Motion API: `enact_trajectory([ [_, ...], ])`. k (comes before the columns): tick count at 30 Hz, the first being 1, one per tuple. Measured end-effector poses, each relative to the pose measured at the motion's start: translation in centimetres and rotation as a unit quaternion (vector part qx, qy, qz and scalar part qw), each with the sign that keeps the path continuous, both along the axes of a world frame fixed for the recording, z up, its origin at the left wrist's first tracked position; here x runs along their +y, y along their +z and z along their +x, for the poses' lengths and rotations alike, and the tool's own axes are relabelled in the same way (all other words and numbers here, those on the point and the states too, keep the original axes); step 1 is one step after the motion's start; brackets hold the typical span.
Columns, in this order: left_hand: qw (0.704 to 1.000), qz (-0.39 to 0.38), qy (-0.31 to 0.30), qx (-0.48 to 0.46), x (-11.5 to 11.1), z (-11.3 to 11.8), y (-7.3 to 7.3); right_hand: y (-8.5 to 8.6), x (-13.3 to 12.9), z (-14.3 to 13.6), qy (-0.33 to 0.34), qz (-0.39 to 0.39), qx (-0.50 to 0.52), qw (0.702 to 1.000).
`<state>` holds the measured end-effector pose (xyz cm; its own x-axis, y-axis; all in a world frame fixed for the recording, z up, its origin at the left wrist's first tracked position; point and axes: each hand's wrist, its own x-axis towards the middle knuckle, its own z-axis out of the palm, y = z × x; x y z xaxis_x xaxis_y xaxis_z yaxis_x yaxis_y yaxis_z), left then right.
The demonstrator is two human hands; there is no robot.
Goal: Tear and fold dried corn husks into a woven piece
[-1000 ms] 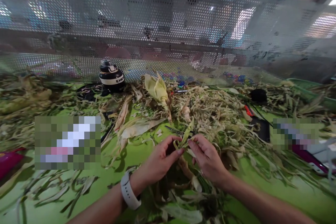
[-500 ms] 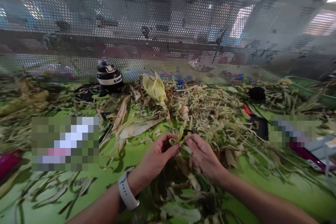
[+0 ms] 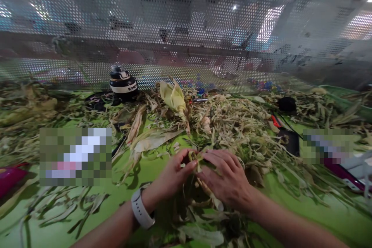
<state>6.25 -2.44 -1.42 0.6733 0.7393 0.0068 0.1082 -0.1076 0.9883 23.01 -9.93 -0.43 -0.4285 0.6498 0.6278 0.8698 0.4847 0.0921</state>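
My left hand [image 3: 177, 172], with a white watch band [image 3: 142, 210] on its wrist, pinches a looped yellow-green corn husk strip [image 3: 192, 155] between thumb and fingers. From the other side my right hand [image 3: 228, 178] closes on the same strip; its bent fingers hide part of it. Just below the hands lies a pale, rod-like piece [image 3: 217, 202], partly covered by the right hand. Beyond them, a cone-shaped bundle of yellowish husks [image 3: 173, 99] rests with its stem toward me. A broad dry husk [image 3: 154, 141] lies flat to the left.
Heaped husk strips [image 3: 232, 120] cover much of the green tabletop [image 3: 151, 170]. A perforated metal screen [image 3: 180, 27] stands behind. Around the edges are a dark banded container [image 3: 123, 85], a black flat object [image 3: 289, 141], a magenta item [image 3: 11, 180] and a green basket [image 3: 345, 99].
My right hand has moved slightly left and turned over the strip, its back now facing up. The left hand keeps its pinch almost in place. The view has shifted a little.
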Motion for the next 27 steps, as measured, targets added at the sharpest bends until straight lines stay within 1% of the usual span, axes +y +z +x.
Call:
enact_trajectory([
  [2, 0.997, 0.033, -0.065, 0.002, 0.0, -0.1, 0.0, 0.0, 0.3, 0.5, 0.001, -0.013, 0.019, 1.000],
  [3, 0.995, 0.050, -0.080, 0.009, 0.0, -0.1, 0.1, 0.0, 0.5, 0.7, -0.009, -0.036, 0.042, 0.998],
  [5, 0.993, 0.073, -0.087, 0.033, 0.0, -0.2, 0.4, -0.2, 0.8, 0.9, -0.040, -0.095, 0.108, 0.989],
  [6, 0.992, 0.078, -0.087, 0.043, -0.1, -0.2, 0.6, -0.2, 0.8, 0.8, -0.055, -0.134, 0.148, 0.978],
  [8, 0.992, 0.068, -0.086, 0.057, -0.2, -0.3, 0.8, -0.3, 0.8, 0.6, -0.072, -0.217, 0.240, 0.943],
  [10, 0.993, 0.048, -0.085, 0.061, -0.4, -0.3, 0.9, -0.3, 0.7, 0.3, -0.073, -0.286, 0.323, 0.899],
  [11, 0.994, 0.041, -0.078, 0.059, -0.5, -0.2, 0.8, -0.3, 0.7, 0.1, -0.070, -0.308, 0.354, 0.880],
  [13, 0.997, 0.029, -0.060, 0.050, -0.6, 0.0, 0.4, -0.5, 0.7, -0.1, -0.062, -0.330, 0.400, 0.853],
  [15, 0.999, -0.007, -0.042, 0.025, -0.6, 0.3, 0.0, -0.7, 0.8, 0.0, -0.056, -0.330, 0.444, 0.831],
  [17, 0.996, -0.080, -0.030, -0.011, -0.5, 0.4, -0.3, -0.7, 0.9, 0.3, -0.042, -0.323, 0.494, 0.806],
  [19, 0.986, -0.160, -0.019, -0.050, -0.4, 0.5, -0.4, -0.5, 0.9, 0.7, -0.009, -0.328, 0.554, 0.765],
  [21, 0.971, -0.224, -0.013, -0.085, -0.3, 0.5, -0.1, -0.3, 0.7, 1.1, 0.036, -0.355, 0.605, 0.712],
  [22, 0.963, -0.250, -0.012, -0.100, -0.3, 0.4, 0.1, -0.2, 0.6, 1.3, 0.056, -0.370, 0.618, 0.691],
  [23, 0.956, -0.272, -0.011, -0.113, -0.3, 0.4, 0.3, -0.1, 0.5, 1.4, 0.072, -0.384, 0.622, 0.678],
  [24, 0.949, -0.290, -0.013, -0.122, -0.3, 0.3, 0.5, -0.1, 0.5, 1.6, 0.081, -0.392, 0.618, 0.677],
  [25, 0.945, -0.302, -0.015, -0.126, -0.3, 0.3, 0.6, 0.0, 0.6, 1.7, 0.086, -0.391, 0.608, 0.686],
  [26, 0.943, -0.308, -0.018, -0.126, -0.3, 0.3, 0.7, -0.1, 0.7, 1.7, 0.087, -0.379, 0.594, 0.704],
  [27, 0.944, -0.307, -0.020, -0.122, -0.3, 0.3, 0.6, -0.1, 0.9, 1.7, 0.089, -0.357, 0.576, 0.730],
])
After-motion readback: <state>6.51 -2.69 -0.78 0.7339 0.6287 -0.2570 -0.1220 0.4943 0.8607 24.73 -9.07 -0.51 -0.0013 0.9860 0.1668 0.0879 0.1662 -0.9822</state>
